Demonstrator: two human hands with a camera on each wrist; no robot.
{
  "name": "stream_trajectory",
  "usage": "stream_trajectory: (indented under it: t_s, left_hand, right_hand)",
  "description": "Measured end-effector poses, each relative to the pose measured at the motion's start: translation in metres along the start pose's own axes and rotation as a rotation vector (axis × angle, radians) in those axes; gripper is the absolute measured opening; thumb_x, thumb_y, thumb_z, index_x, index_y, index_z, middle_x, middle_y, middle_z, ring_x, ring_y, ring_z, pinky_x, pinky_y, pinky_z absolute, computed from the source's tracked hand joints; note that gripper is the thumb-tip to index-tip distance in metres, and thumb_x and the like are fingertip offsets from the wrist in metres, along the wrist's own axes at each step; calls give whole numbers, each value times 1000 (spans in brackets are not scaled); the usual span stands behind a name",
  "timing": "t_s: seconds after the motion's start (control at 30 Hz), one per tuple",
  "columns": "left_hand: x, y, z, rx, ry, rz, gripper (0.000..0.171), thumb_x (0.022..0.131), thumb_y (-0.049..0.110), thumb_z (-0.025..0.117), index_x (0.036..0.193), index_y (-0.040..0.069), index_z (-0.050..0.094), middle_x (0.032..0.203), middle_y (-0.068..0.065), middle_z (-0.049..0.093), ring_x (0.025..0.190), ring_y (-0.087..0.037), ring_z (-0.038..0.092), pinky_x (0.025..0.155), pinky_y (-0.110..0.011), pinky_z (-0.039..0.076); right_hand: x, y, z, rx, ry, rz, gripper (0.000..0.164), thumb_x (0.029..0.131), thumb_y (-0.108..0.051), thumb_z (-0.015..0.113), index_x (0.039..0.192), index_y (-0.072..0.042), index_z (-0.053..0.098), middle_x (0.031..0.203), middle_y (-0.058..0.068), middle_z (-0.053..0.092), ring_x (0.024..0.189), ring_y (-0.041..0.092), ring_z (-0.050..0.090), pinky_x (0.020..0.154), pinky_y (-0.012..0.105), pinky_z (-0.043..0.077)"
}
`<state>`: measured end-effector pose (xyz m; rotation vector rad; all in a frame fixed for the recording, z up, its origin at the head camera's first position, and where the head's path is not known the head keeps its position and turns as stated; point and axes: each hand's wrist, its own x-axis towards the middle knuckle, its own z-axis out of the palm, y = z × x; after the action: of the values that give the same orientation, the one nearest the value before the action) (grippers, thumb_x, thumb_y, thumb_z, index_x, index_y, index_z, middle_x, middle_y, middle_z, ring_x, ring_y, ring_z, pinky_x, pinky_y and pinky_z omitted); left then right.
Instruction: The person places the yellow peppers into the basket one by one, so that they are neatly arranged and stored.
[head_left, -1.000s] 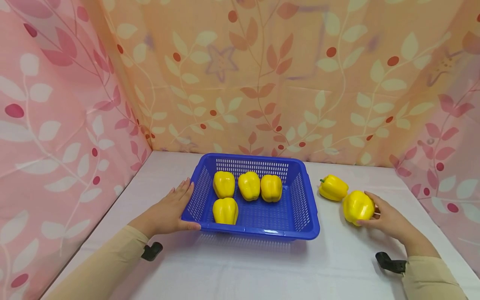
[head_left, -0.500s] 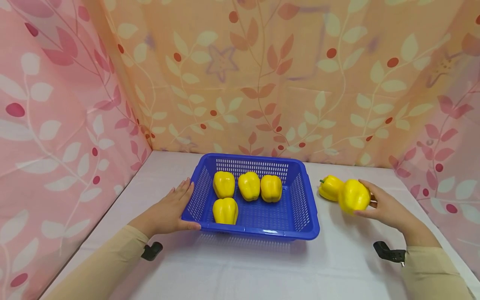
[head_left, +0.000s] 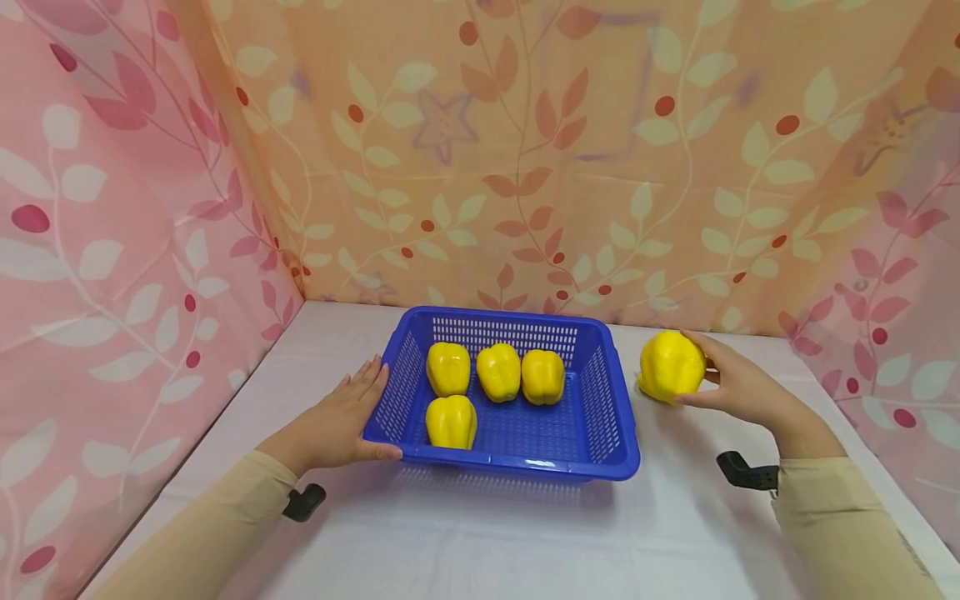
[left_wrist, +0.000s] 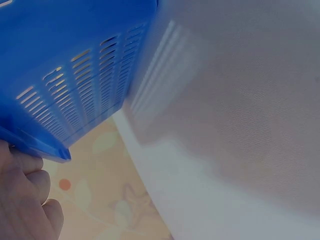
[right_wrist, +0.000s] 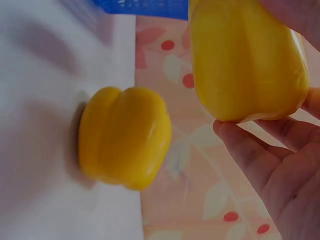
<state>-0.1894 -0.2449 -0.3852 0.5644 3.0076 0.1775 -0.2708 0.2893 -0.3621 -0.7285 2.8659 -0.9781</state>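
My right hand (head_left: 738, 387) holds a yellow bell pepper (head_left: 670, 365) by its side, raised above the table to the right of the basket. In the right wrist view, a second pepper (right_wrist: 125, 139) lies on the white surface, apart from the held one; the head view has it nearly all hidden behind that one. My left hand (head_left: 337, 421) rests with straight fingers along the left side of the blue plastic basket (head_left: 517, 461), its thumb on the front rim. Inside the basket sit several yellow peppers (head_left: 498, 372), mostly towards the left and back.
A white cloth (head_left: 480, 542) covers the table. Patterned curtains (head_left: 480, 167) hang close behind the basket and on both sides. The basket's slotted walls stand up all round.
My right hand has lifted the pepper off the table and carried it left and farther back, in front of the other loose pepper. The left hand and basket have stayed put.
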Motion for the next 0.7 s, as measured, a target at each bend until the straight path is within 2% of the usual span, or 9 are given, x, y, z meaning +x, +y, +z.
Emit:
stream_trajectory:
  t_s: [0.17,0.3,0.7]
  left_hand:
    - [0,1,-2,-2,7,4,122,63,83,44,146,2,5,153,-15,1,140,-30,2,109,-51,12]
    - [-1,2,-3,-4,4,3,122,63,83,45,146,2,6,153,-15,1,140,-31,2,109,-51,12]
    - [-1,3,-3,-5,7,8,122,64,81,48,146,2,6,152,-16,2,139,-32,4,109,-53,13]
  right_hand:
    - [13,-17,-1,17,-9,-11,97,72,-35,77,146,-14,19,133,18,39,114,38,44,93,59,36]
    - [21,-29,0,12,-21,-10,100,71,-36,77,147,-12,16,131,18,42,112,37,45,95,58,35]
    - [44,-50,14,15,-39,-89,100,68,-34,80,145,-10,22,134,15,39,113,33,45,94,57,38]
